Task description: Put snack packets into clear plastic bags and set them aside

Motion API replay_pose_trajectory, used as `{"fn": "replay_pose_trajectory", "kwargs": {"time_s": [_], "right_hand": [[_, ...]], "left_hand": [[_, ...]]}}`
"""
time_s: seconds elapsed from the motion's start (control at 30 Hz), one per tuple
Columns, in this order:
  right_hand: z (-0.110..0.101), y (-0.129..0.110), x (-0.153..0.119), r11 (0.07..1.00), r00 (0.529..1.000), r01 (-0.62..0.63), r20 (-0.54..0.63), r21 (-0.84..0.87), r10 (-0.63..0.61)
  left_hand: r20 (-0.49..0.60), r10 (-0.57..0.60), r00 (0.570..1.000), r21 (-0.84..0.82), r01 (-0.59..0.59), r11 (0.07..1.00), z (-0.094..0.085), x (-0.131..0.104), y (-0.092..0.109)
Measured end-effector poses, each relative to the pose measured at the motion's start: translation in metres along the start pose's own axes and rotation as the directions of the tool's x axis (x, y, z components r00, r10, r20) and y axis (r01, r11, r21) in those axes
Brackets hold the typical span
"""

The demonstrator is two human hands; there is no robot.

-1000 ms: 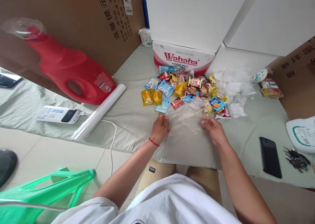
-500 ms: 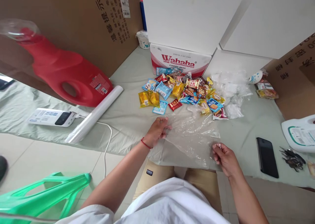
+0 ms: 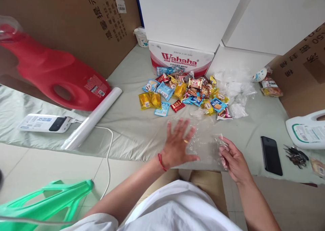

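Observation:
A clear plastic bag lies near the front edge of the cloth-covered surface. My left hand, palm down with fingers spread, is over the bag's left part; whether it touches the plastic I cannot tell. The bag's right end is pinched between the thumb and fingers of my right hand. Beyond the bag is a pile of wrapped snacks in yellow, blue, red and brown packets. Crumpled clear bags lie to the right of the pile.
Behind the snacks stands a Wahaha box. On the left are a red jug, a plastic film roll and a power bank with a cable. A black phone, keys and a white bottle are at right.
My left hand has let go of the bag's left side, opened, and moved right over the plastic. My right hand still grips the other end. The camera view has shifted slightly.

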State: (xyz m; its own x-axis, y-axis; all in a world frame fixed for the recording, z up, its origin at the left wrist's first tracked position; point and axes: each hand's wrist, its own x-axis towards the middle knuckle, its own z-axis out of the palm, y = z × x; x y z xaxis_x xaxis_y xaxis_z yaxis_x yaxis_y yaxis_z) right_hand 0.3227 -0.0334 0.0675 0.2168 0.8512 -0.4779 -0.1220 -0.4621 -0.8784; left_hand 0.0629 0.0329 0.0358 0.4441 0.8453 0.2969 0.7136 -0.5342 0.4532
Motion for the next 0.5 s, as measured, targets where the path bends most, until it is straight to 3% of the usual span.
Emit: {"fn": "replay_pose_trajectory", "kwargs": {"time_s": [0.07,0.13,0.2,0.27,0.33,0.4,0.47,0.5], "right_hand": [[-0.005,-0.007,-0.010,1.000,0.998,0.002,0.062,0.022,-0.004],[-0.017,-0.012,-0.019,0.996,0.996,0.089,0.015,0.010,-0.089],[-0.027,-0.013,-0.027,0.961,0.961,0.263,-0.067,-0.086,-0.269],[-0.025,-0.008,-0.033,0.881,0.904,0.416,0.000,-0.227,-0.427],[-0.011,0.006,-0.035,0.800,0.860,0.511,0.178,-0.316,-0.479],[0.005,0.026,-0.035,0.764,0.841,0.540,0.254,-0.354,-0.477],[0.008,0.049,-0.035,0.776,0.869,0.492,0.166,-0.393,-0.467],[0.001,0.060,-0.037,0.790,0.886,0.452,0.103,-0.415,-0.453]], "left_hand": [[0.216,0.144,0.966,-0.022,-0.143,0.990,0.006,0.007,0.010],[0.385,0.160,0.909,-0.097,-0.132,0.986,0.009,0.014,0.016],[0.457,0.179,0.871,-0.249,-0.068,0.966,0.010,0.020,0.023],[0.437,0.213,0.874,-0.477,0.025,0.878,0.011,0.023,0.036],[0.399,0.180,0.899,-0.709,0.178,0.682,0.013,0.023,0.054],[0.432,0.133,0.892,-0.860,0.362,0.360,0.015,0.020,0.070],[0.523,0.223,0.823,-0.846,0.533,0.020,0.013,0.016,0.075],[0.564,0.317,0.762,-0.786,0.614,-0.078,0.011,0.014,0.071]]}}
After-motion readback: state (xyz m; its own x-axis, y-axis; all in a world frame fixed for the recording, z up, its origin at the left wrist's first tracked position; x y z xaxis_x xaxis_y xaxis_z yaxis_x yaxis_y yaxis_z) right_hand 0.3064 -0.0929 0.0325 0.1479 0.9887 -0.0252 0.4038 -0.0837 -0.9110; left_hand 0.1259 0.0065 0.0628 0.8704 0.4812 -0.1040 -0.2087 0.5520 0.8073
